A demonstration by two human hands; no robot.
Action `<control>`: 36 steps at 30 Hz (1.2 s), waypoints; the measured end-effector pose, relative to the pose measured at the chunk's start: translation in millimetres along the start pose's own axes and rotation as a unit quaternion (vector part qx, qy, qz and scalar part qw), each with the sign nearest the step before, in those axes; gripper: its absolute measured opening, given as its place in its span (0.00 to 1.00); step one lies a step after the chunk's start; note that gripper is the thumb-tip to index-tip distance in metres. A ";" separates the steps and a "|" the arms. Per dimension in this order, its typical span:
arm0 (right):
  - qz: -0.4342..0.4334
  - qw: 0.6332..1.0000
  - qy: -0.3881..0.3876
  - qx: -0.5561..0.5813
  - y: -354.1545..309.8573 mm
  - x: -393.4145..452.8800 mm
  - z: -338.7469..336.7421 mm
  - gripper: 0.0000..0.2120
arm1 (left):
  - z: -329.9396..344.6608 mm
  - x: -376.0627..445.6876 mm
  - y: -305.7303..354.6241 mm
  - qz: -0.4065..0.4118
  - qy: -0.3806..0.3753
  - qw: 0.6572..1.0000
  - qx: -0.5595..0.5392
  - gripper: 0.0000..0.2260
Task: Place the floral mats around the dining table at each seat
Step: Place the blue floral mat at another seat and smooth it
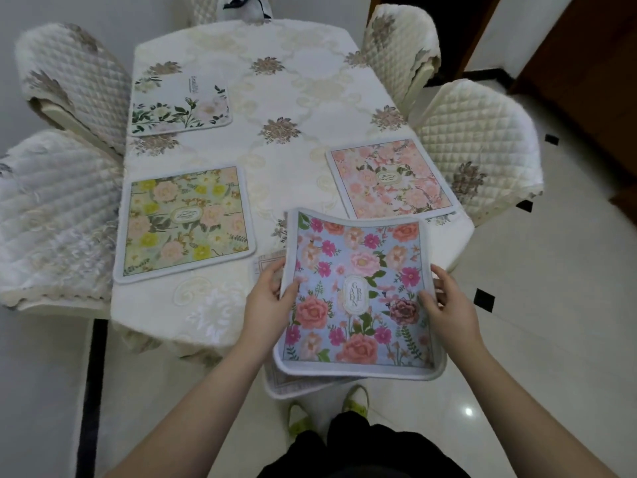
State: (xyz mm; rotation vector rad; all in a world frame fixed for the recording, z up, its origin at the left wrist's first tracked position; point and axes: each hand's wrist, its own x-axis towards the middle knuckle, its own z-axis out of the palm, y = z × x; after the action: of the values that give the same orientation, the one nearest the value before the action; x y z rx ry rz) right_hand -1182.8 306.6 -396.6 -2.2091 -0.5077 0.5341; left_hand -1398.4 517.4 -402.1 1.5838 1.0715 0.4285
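Observation:
I hold a blue floral mat (358,291) in the air over the near end of the dining table (275,160). My left hand (267,298) grips its left edge and my right hand (448,301) grips its right edge. Another mat (296,388) peeks out beneath it, under my left hand. Three mats lie flat on the table: a yellow-green one (184,220) at the near left, a white one with green leaves (181,105) at the far left, and a pink one (391,179) at the right.
Quilted cream chairs stand round the table: two on the left (69,84) (55,219), two on the right (400,46) (479,146), one at the far end (206,8). The floor is glossy tile. My feet (327,408) are close to the table's near end.

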 end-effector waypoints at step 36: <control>0.090 0.955 0.237 0.153 238.1 -119.5 -355.3 0.25 | 380.2 -132.8 186.9 0.108 -0.266 0.957 0.048 0.24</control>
State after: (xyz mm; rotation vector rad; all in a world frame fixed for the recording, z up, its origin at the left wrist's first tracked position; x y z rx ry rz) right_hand -1052.0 -114.4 -343.1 -1.9973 0.0315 0.1440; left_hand -1106.6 194.1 -315.8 1.7745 0.5150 0.0795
